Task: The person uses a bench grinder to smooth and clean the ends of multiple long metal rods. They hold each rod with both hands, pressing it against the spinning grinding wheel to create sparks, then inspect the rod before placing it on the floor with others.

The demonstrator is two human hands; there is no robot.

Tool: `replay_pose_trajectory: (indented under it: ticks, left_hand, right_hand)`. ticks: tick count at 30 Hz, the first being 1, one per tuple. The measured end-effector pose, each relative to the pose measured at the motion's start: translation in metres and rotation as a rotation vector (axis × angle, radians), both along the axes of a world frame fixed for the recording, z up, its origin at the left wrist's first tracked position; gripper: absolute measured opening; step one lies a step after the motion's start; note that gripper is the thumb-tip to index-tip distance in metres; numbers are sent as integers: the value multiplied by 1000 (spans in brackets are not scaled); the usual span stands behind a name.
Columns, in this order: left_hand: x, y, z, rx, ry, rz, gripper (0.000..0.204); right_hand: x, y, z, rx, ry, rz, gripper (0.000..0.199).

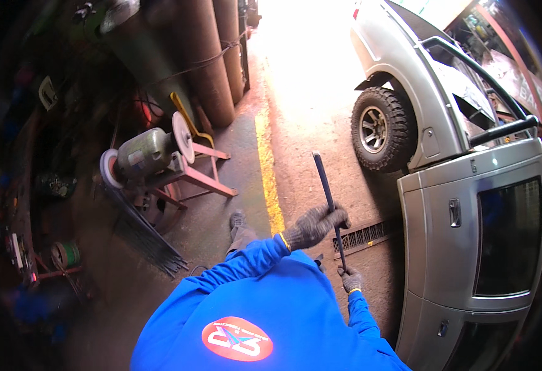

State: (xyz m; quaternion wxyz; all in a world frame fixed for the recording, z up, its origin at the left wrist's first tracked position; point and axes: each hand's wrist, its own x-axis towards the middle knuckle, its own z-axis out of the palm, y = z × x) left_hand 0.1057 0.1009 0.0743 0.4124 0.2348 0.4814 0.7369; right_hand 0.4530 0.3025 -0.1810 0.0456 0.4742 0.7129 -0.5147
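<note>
Head: dark bar (323,179) above yellow-lined floor (295,185), silver pickup (441,247) alongside.

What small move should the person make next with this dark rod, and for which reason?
Probably tilt the dark rod slightly left at its upper end: the silver vehicle stands to the right, while the left hand grips the rod's middle and the right hand its lower end.
</note>
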Motion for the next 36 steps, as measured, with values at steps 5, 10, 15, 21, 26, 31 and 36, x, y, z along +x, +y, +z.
replay_pose_trajectory:
  ticks: [5,10,15,21,26,31,36]
  left_hand:
    - [25,26,19,-86,291,-150,25]
    - [43,56,11,-18,220,-116,22]
    - [47,72,4,-121,235,1,19]
    - [34,65,0,-317,208,203,21]
    - [2,43,-17,-363,160,339,27]
    - [-67,20,-36,-491,-233,571,35]
    - [-138,-47,-167,-271,-877,760,48]
  right_hand:
    - [-1,21,4,118,-210,194,25]
    - [19,46,-21,96,-207,317,24]
    - [4,55,10,156,-330,454,22]
    - [-6,84,-1,-3,-308,531,22]
    - [-67,100,19,-191,-404,632,22]
    - [-159,101,63,-87,-599,900,27]
    - [-218,172,28,525,-392,944,29]
